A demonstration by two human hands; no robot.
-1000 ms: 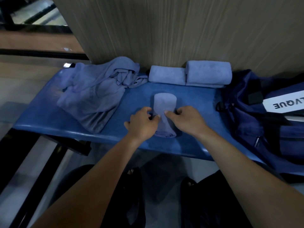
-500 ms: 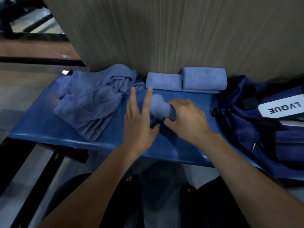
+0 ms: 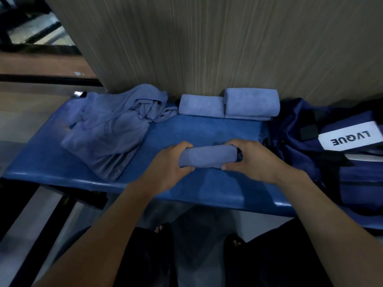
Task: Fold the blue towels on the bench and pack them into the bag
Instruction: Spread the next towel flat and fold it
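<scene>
Both hands are on one rolled towel mid-bench: left hand curled round its left end, right hand gripping the right end. Progress looks roughly halfway on folding, I'd say. Two folded towels already sit side by side against the wall, but a crumpled pile of thin, limp blue cloth waits on the left. Nothing seems packed yet; the navy bag slumps at the right end of the smooth padded bench.
</scene>
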